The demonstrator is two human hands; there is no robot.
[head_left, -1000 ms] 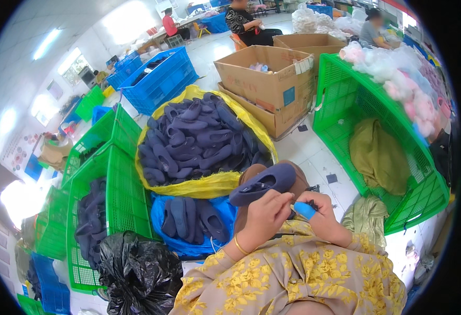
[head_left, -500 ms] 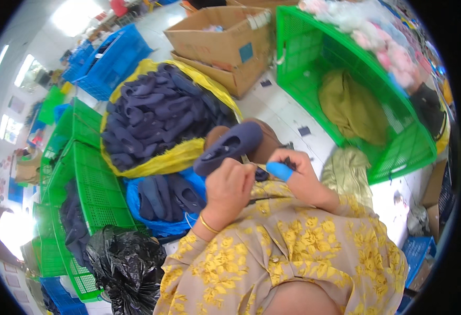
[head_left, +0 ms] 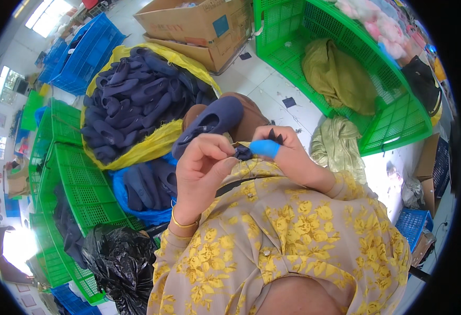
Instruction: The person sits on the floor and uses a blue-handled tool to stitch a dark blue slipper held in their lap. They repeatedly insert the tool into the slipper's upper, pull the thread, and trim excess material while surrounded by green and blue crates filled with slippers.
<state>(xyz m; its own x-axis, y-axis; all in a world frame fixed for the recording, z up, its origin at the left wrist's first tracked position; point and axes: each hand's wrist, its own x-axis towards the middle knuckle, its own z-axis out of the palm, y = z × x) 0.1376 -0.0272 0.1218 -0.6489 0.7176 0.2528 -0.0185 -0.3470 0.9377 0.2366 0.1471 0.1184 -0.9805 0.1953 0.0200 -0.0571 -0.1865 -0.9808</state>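
Note:
A navy slip-on shoe (head_left: 212, 123) rests tilted on my brown-clad knees, just beyond my hands. My left hand (head_left: 201, 170), with a gold bangle at the wrist, is closed with thumb and forefinger pinched at a small dark blue piece (head_left: 243, 153). From the other side my right hand (head_left: 288, 155), a blue covering on its thumb, grips the same piece; its exact shape is partly hidden by the fingers. Dark pointed bits (head_left: 276, 136) stick out between the right hand's fingers.
A yellow-edged sack (head_left: 151, 144) heaped with navy shoes stands ahead left, beside a blue bag (head_left: 154, 214) of more shoes. Green crates (head_left: 96, 184) and a black plastic bag (head_left: 120, 257) lie left. Cardboard boxes (head_left: 188, 23) and a green crate (head_left: 393, 126) holding olive cloth stand beyond.
My hands have come closer together, and the left fingers now meet the dark piece by the right thumb. The shoe still lies on my knees; the whole view has shifted.

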